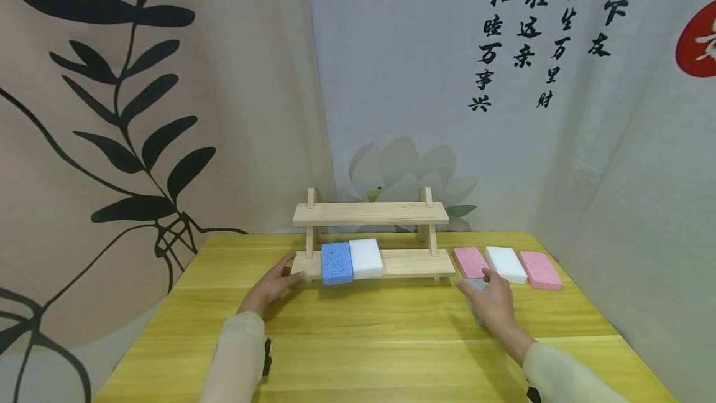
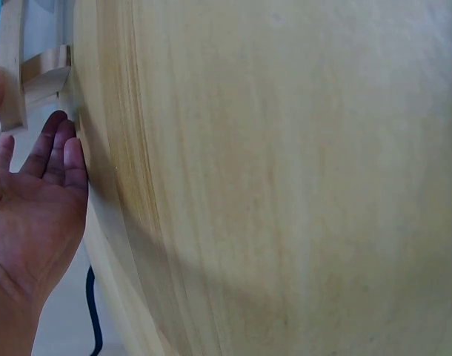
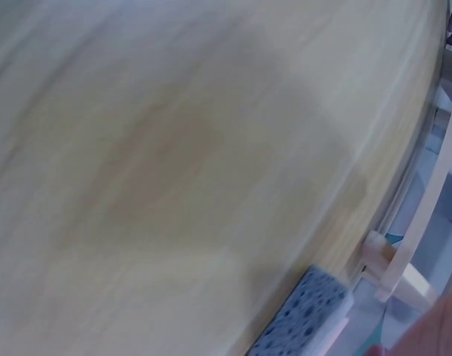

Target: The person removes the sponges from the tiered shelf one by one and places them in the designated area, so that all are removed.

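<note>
At the left end of the lower board of a small two-tier wooden rack [image 1: 411, 264], my left hand [image 1: 272, 286] touches the wood. Its fingers stretch out fairly straight in the left wrist view, palm [image 2: 37, 211] showing. On that board a blue sponge [image 1: 337, 264] and a white sponge [image 1: 366, 259] lean side by side. My right hand [image 1: 493, 300] pinches a grey-blue sponge [image 1: 477, 311] over the right part of the table, partly covering it. The porous face of this grey-blue sponge [image 3: 304, 311] shows in the right wrist view.
Beyond the right hand lie a pink sponge [image 1: 470, 261], a white sponge [image 1: 506, 264] and another pink sponge [image 1: 541, 270] in a row. The rack's bare upper board [image 1: 370, 213] stands at the table's [image 1: 358, 347] back edge, before a printed curtain [image 1: 403, 79].
</note>
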`<state>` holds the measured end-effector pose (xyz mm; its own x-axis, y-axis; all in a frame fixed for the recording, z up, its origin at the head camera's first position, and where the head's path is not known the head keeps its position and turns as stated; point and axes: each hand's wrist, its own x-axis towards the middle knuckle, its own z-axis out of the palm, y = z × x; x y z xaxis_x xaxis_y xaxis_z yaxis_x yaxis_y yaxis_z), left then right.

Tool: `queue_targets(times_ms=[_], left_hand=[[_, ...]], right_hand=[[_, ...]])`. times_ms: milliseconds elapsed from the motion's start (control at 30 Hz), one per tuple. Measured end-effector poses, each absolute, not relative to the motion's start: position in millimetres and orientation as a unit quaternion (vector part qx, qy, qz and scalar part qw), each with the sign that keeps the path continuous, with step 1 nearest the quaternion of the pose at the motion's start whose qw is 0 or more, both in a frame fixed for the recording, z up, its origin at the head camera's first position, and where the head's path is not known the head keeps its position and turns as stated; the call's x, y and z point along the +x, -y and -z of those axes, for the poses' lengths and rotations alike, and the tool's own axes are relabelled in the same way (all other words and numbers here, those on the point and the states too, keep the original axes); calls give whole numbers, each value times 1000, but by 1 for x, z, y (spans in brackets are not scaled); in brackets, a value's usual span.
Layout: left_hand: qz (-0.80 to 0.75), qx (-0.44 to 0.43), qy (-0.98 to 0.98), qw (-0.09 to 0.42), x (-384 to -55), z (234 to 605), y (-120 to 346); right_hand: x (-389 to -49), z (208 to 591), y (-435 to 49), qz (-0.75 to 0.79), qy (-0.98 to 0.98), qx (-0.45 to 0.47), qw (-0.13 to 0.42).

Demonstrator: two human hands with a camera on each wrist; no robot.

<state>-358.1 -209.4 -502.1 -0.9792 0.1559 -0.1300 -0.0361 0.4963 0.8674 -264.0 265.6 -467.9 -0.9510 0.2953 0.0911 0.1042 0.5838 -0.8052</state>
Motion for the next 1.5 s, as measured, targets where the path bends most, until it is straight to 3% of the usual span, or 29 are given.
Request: queue_targets(times_ms=[1100, 1500], left_hand=[[-504, 35, -859, 89, -357, 501, 208], [-505, 29, -858, 89, -356, 501, 208]], right_hand=[[-296, 456, -175, -484, 861, -79, 136], [-308, 455, -135, -493, 858, -78, 121]])
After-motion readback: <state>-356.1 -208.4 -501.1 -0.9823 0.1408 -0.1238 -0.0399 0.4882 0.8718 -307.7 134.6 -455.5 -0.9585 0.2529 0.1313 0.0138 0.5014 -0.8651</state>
